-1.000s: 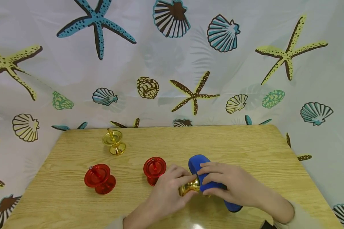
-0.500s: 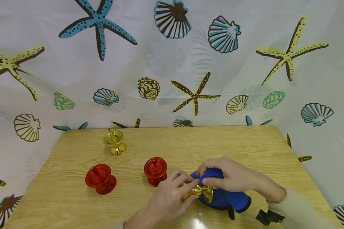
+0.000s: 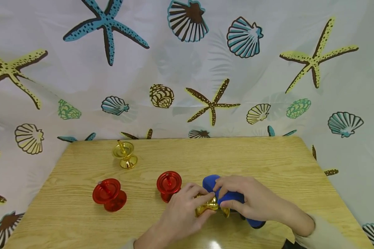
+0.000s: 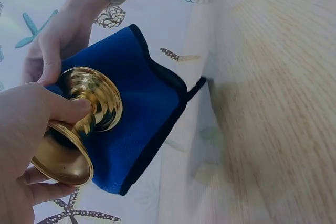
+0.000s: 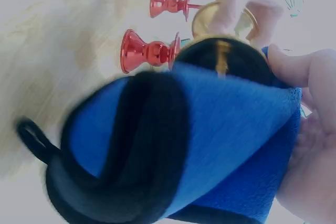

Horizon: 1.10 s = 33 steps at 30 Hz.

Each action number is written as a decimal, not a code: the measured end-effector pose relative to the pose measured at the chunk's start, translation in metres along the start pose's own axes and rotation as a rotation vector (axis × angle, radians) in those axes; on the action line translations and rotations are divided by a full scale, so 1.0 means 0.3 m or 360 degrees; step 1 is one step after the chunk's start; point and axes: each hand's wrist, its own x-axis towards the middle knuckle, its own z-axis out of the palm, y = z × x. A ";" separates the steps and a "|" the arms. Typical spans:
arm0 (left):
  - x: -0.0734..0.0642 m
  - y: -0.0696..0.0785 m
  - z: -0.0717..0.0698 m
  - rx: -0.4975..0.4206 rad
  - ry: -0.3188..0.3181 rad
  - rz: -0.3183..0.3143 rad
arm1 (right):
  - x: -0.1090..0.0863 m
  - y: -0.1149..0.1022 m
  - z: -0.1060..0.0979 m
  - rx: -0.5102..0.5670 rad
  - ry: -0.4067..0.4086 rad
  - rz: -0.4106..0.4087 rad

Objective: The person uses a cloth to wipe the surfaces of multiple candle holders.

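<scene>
Right now, held tipped on its side between the two hands: gold candle holder (image 3: 211,203), hollow end (image 4: 68,163) toward the left hand (image 3: 187,207), dish (image 5: 247,64) toward the right hand (image 3: 252,197), with blue cloth (image 4: 134,114) bunched right up at that side. Near, just to the left of the left hand and a touch ahead: nearer red holder (image 3: 169,183). Well out past it on the same side: farther red holder (image 3: 107,193). Ahead of both, well apart from the hands: standing gold holder (image 3: 125,157), also on the wooden table (image 3: 252,155).

Over to the left wrist, looking straight into the hollow end and along the cloth's black border to a small black loop (image 4: 197,88), details barely readable from the head. And from the right wrist, peering into the dark dish, gold spike (image 5: 222,59) and all, hidden from the left wrist.

On to the grip: left hand drawn narrow, thumb across the holder's waist, fingers curled beneath the hollow end. On the right, pinching the cloth beside the dish rim, thumb in plain sight; impossible to tell exactly how the fingers lie behind the fabric.
</scene>
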 end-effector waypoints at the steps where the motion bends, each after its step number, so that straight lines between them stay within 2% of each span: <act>1: 0.001 -0.001 -0.002 -0.0020 -0.0002 -0.0027 | -0.005 -0.004 0.007 -0.0056 0.0040 -0.0029; 9: 0.002 -0.015 -0.015 -0.0122 -0.0078 -0.0184 | -0.035 -0.012 0.095 -0.0559 0.0417 -0.0434; 14: 0.001 -0.024 -0.018 -0.0217 -0.0107 -0.0287 | -0.056 -0.020 0.142 -0.0815 0.0498 -0.0518; 17: 0.005 -0.030 -0.021 -0.0305 -0.0103 -0.0367 | -0.063 -0.021 0.160 -0.0961 0.0541 -0.0613; 20: 0.011 -0.032 -0.025 -0.0393 -0.0105 -0.0436 | -0.066 -0.018 0.171 -0.1044 0.0612 -0.0763; 22: 0.014 -0.031 -0.028 -0.0432 -0.0113 -0.0462 | -0.066 -0.018 0.175 -0.1062 0.0648 -0.0810; 24: 0.015 -0.029 -0.031 -0.0431 -0.0117 -0.0462 | -0.065 -0.022 0.174 -0.1039 0.0669 -0.0799; 28: 0.015 -0.025 -0.035 -0.0355 -0.0089 -0.0415 | -0.056 -0.042 0.158 -0.0955 0.0646 -0.0665; 33: 0.010 -0.027 -0.031 -0.0224 -0.0041 -0.0275 | -0.034 -0.061 0.114 -0.0774 0.0524 -0.0465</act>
